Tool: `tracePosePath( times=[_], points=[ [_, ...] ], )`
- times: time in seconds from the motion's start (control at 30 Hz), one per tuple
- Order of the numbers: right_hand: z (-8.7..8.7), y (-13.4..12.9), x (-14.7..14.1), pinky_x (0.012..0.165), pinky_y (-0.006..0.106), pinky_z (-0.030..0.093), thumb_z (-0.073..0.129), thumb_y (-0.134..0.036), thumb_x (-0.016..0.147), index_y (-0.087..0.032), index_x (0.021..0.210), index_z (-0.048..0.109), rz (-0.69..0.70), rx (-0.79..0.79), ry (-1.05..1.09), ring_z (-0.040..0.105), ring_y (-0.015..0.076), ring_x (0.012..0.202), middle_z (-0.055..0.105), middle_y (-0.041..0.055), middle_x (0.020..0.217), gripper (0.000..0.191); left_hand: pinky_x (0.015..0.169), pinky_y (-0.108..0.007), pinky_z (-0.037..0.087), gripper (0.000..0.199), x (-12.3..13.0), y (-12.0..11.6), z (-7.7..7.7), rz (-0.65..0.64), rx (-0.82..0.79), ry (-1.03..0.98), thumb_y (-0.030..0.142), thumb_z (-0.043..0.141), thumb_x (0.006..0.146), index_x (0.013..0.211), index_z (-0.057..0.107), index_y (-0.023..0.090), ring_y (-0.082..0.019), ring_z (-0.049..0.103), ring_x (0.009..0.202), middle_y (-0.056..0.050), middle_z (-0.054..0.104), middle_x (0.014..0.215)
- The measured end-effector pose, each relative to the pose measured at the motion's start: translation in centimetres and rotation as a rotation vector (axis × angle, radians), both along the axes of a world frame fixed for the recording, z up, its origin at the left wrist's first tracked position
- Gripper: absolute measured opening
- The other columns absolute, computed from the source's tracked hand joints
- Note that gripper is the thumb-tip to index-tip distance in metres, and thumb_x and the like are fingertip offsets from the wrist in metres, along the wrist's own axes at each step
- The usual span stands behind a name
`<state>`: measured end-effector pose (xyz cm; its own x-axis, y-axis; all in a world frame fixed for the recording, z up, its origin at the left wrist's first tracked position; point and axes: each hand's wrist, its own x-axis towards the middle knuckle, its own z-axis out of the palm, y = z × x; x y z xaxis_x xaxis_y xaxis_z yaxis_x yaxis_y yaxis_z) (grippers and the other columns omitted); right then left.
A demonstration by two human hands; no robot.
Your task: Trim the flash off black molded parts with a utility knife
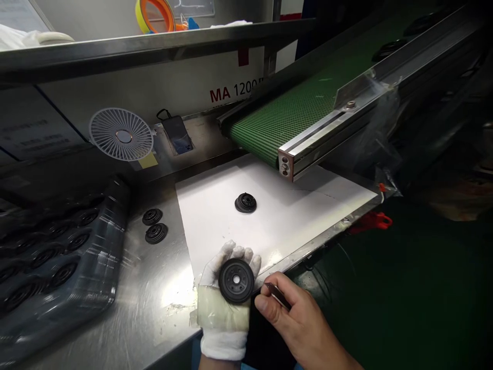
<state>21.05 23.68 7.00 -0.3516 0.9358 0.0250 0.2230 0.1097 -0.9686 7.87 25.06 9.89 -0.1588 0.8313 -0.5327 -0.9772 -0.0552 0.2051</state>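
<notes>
The left hand holds the black stepped disc, likely light, stiff and best rim-gripped; beside the disc, the right hand pinches a slim dark tool.

Left of the white sheet, the plastic tray was cut off by the picture's left edge, its black parts blurred. Beyond the sheet, the green belt faded into darkness, the pieces on it too dim to tell. By the sheet's near edge, a black disc hid much of the left hand, and the right hand covered the rear of a dark tool, its kind unclear.
</notes>
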Motion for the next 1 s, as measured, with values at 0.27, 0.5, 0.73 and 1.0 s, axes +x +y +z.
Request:
tracePosePath(
  times=[0.27,0.5,0.73,1.0],
  points=[
    [-0.6,-0.1,-0.9,0.047,0.017,0.030,0.065,-0.033,0.078,-0.022,0.081,0.051,0.022,0.015,-0.139,0.034,0.0093,0.055,0.036,-0.0075,0.062,0.018,0.076,-0.042,0.053,0.015,-0.1,-0.2,-0.4,-0.014,-0.018,0.051,0.019,0.061,0.075,0.087,0.069,0.013,-0.021,0.062,0.071,-0.006,0.063,0.071],
    [-0.4,1.6,2.4,0.086,0.026,0.045,0.043,-0.041,0.093,-0.030,0.119,0.051,-0.042,0.216,-0.275,0.057,0.0172,0.096,0.060,0.0014,0.104,0.029,0.076,-0.040,0.053,0.022,-2.7,-1.3,0.6,0.022,-0.009,0.229,0.023,0.062,0.075,0.093,0.067,0.012,-0.021,0.062,0.076,-0.007,0.064,0.080],
    [0.6,5.5,6.6,0.086,0.027,0.049,0.041,-0.047,0.093,-0.032,0.127,0.052,-0.147,0.296,-0.203,0.061,0.0186,0.099,0.060,0.0037,0.117,0.040,0.095,-0.043,0.042,0.028,-9.9,-0.8,-0.1,0.017,-0.054,1.554,0.035,0.058,0.079,0.104,0.064,0.022,-0.025,0.056,0.102,-0.006,0.064,0.104],
    [-0.4,5.4,8.9,0.066,0.021,0.051,0.042,-0.052,0.090,-0.026,0.132,0.050,-0.206,0.205,-0.128,0.061,0.0151,0.067,0.064,0.0004,0.073,0.050,0.086,-0.040,0.040,0.028,-16.3,3.9,0.0,-0.314,-0.014,2.757,0.033,0.040,0.087,0.079,0.064,0.020,-0.025,0.057,0.088,-0.010,0.062,0.088]
  ],
)
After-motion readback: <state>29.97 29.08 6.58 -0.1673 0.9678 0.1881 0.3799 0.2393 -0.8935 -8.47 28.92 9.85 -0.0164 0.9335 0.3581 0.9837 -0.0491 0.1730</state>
